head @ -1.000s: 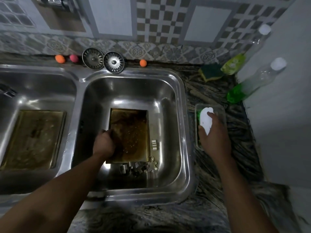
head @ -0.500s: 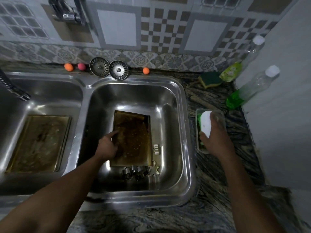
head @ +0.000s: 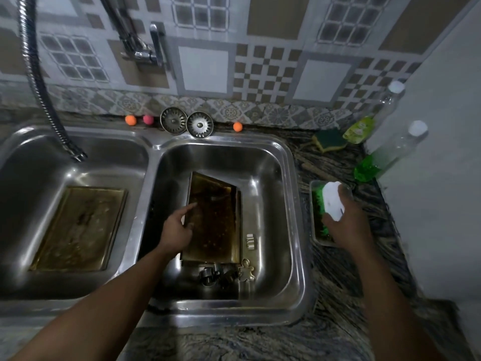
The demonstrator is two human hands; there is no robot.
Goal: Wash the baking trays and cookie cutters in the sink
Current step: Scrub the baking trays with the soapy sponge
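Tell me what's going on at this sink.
A person is starting the washing-up. Their left hand touches the edge of a brown-stained baking tray in the right basin, fingers mostly straight. Their right hand grips a white scrubber over a small container with green in it on the counter. Cookie cutters lie beside the tray. A second dirty tray sits in the left basin.
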